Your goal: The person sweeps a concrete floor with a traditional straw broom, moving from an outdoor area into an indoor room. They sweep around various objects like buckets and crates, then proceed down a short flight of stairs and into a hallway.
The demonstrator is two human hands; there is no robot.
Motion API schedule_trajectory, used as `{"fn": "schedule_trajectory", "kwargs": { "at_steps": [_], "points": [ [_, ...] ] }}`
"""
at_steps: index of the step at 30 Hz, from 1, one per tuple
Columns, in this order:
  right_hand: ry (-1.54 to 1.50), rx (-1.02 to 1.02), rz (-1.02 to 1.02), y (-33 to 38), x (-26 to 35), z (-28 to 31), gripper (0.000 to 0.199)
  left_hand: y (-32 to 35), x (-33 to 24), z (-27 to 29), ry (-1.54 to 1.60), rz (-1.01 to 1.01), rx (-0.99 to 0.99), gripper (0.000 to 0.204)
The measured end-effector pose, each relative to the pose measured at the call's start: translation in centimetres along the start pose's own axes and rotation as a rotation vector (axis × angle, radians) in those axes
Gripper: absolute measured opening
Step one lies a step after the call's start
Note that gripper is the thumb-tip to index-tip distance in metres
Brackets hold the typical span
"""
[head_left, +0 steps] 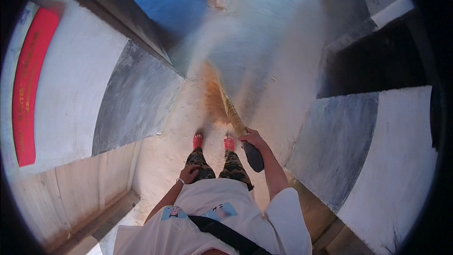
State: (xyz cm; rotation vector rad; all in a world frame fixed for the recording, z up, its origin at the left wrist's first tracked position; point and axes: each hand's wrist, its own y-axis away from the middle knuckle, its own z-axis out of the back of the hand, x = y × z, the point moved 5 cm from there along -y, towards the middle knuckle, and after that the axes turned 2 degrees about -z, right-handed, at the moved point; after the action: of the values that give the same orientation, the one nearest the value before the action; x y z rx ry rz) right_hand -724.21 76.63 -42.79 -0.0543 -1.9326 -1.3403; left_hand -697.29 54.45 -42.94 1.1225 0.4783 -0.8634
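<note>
My right hand [253, 138] grips the handle of a straw broom [225, 105]. The broom's black handle end [254, 157] sticks out behind the hand. Its orange-brown bristles [211, 92] are blurred and reach forward over the dusty concrete floor [264, 56]. My left hand [189, 174] rests against my left thigh, fingers curled, holding nothing that I can see; a white band sits on its wrist. My feet in pink shoes [197, 140] stand just behind the bristles.
I stand in a narrow passage. A white and grey wall [127, 94] with a red banner [28, 85] runs on the left, with a wooden door [75, 184] below it. A grey and white wall [368, 146] and a dark opening [377, 61] are on the right.
</note>
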Motion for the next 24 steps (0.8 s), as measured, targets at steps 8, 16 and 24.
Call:
{"fn": "schedule_trajectory", "kwargs": {
  "at_steps": [8, 16, 24],
  "points": [
    [0.016, -0.433, -0.022, 7.6, -10.6, -1.3, 0.099, -5.9, 5.5, 5.0, -0.028, -0.077, 0.238, 0.028],
    [-0.035, -0.950, -0.069, 17.5, -24.3, -9.6, 0.079, -8.4, 4.9, 11.8, -0.158, -0.076, 0.341, 0.028],
    [-1.007, -0.709, -0.289, 8.2, -27.8, -9.7, 0.015, -9.0, 5.3, 13.3, -0.164, -0.032, 0.428, 0.028]
  ]
}}
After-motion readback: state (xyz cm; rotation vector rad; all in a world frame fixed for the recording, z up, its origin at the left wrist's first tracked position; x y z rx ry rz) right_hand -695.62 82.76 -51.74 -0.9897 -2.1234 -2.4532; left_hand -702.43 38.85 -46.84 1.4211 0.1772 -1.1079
